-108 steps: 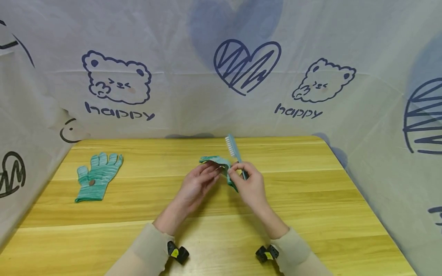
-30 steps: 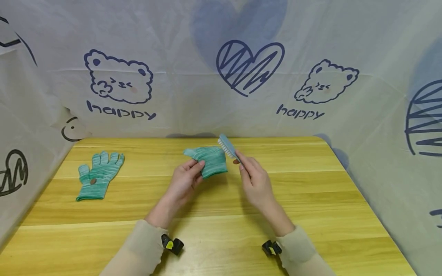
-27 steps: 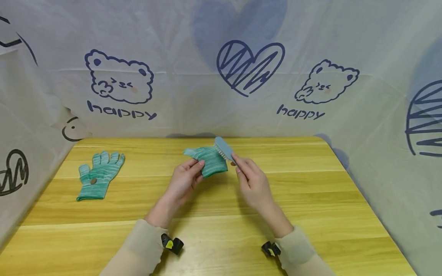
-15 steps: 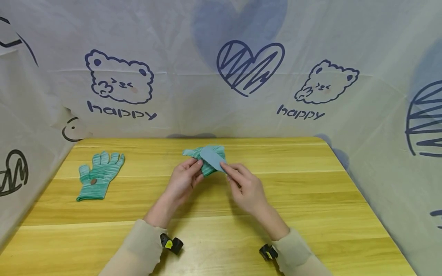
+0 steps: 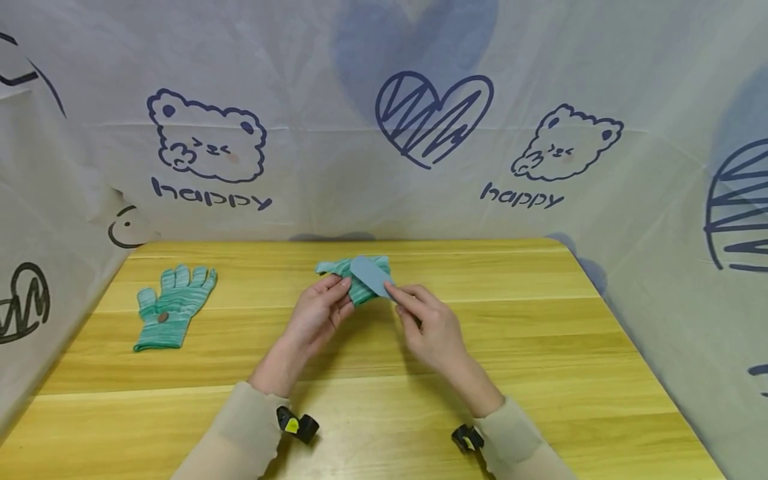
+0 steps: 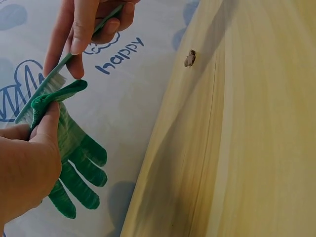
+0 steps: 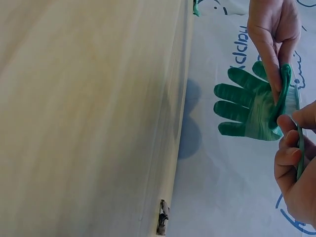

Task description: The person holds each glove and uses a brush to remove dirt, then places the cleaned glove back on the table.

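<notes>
Since approx. 1 sec ago the brush (image 5: 370, 275) has come across from the held glove's (image 7: 255, 111) side nearer the right edge of the tabletop (image 5: 540, 373) to its middle, R hand (image 5: 435, 333) moving w/ it. R hand grips the brush by its handle, back up, bristles toward the cloth. L hand (image 5: 318, 317) pinches the glove btwn thumb & fingers, thumb just beside the brush head. Glove's up in the air nr the far edge, abt midway btwn the corners.

Step in hand looks like brushing the glove. Next stroke prob. calls for L hand keeping the fabric taut, R hand pressing lightly; the thumb's closeness leaves little room that way, & loose cloth could fold.

Further out: 2nd glove (image 5: 171, 300) lies flat nr the left edge, toward the far-left corner, w/ a brown spot (image 5: 163, 317), stain or object n/k. Printed backdrop (image 5: 324, 153) hangs behind the far edge. Nothing else blocks the hands.
</notes>
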Available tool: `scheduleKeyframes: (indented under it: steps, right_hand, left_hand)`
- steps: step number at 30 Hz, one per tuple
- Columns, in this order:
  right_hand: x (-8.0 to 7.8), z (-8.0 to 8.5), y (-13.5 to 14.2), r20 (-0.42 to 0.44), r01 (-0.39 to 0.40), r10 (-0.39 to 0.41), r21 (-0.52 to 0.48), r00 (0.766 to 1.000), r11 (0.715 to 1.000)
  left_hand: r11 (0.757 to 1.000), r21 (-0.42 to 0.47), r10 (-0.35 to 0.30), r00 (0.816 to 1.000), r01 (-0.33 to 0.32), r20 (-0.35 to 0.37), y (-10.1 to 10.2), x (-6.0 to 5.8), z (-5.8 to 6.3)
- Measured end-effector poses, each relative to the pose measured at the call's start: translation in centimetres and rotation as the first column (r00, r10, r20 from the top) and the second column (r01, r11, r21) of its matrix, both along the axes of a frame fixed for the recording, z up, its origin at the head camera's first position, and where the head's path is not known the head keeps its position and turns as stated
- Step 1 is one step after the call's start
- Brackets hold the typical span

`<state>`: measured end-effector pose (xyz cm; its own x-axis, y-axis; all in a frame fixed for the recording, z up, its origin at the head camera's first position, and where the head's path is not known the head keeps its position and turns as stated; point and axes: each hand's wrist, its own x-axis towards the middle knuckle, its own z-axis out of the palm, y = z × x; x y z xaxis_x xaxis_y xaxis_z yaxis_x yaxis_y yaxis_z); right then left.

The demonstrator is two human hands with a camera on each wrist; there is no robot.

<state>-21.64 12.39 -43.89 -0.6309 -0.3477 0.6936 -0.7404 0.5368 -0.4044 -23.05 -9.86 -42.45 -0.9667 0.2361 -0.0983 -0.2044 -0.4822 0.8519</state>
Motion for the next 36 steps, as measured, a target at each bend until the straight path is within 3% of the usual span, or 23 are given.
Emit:
scheduleKeyframes:
  steps: [11, 22, 27, 30, 36]
  right_hand:
    - [-0.2, 0.2, 0.0, -0.016, 0.033, -0.034, -0.055, 0.999, 0.998]
    - [-0.4, 0.2, 0.4, -0.064, 0.082, -0.089, -0.104, 0.994, 0.991]
    - [-0.5, 0.5, 0.8, -0.002, 0.119, -0.120, -0.134, 0.993, 0.984]
    - [-0.6, 0.7, 1.3, 0.077, 0.164, -0.152, -0.170, 0.985, 0.972]
    - [-0.6, 1.7, 2.1, 0.205, 0.181, -0.130, -0.258, 0.970, 0.949]
  left_hand:
    - [0.998, 0.066, -0.001, 1.000, 0.001, 0.000, 0.3, 0.0, 0.1]
    - [0.993, 0.112, 0.040, 0.999, -0.041, 0.011, 0.6, 0.3, 0.3]
    - [0.990, 0.125, 0.072, 0.997, -0.071, -0.004, 0.8, 0.1, 0.3]
    - [0.989, 0.124, 0.085, 0.996, -0.083, -0.009, 0.7, 0.1, 0.4]
    - [0.997, 0.020, 0.072, 0.995, -0.071, -0.062, 0.5, 0.2, 0.3]
